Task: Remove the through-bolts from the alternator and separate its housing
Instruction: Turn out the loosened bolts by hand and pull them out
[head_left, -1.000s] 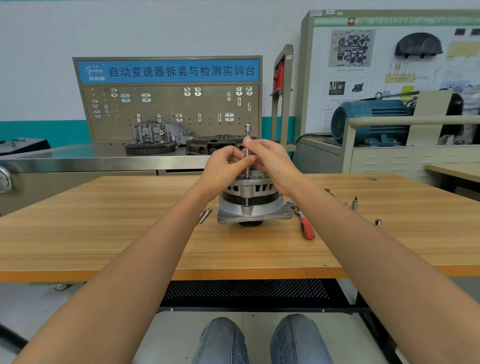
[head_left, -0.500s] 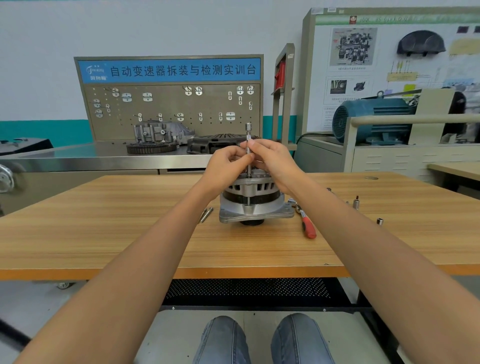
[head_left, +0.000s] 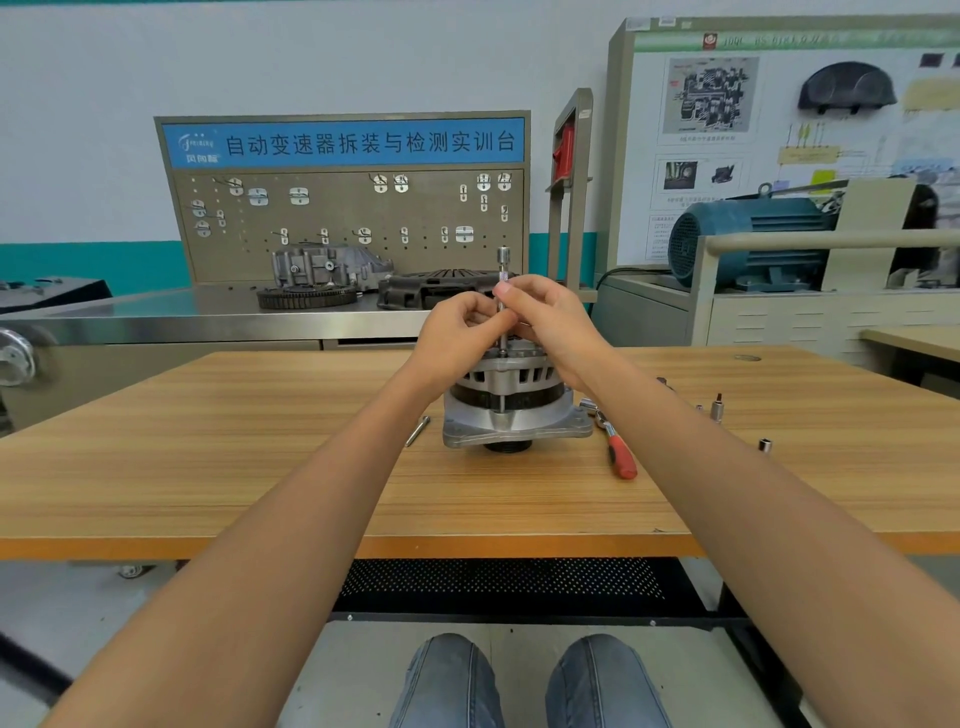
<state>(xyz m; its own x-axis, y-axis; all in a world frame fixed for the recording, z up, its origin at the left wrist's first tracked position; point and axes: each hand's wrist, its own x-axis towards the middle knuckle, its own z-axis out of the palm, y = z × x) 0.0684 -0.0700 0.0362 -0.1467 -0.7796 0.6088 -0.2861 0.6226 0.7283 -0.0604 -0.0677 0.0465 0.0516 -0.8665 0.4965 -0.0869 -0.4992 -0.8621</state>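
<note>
Alternator (head_left: 511, 400): upright on the wooden table (head_left: 208, 467).
Extension bar (head_left: 502, 260): vertical above the alternator's top.
Left hand (head_left: 457, 332): fingers pinch the bar.
Right hand (head_left: 550, 322): fingers pinch the bar.
Ratchet (head_left: 618, 452): red-handled, beside the alternator.

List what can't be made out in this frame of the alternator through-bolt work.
- Head view: where the upright metal tool meets the alternator, since left hand and right hand cover most of its shaft.
- Each hand's exact grip: the fingers overlap.
- Alternator's far side and any bolts there: hidden by its body and the hands.
- Small sockets on the table: too small to size.
</note>
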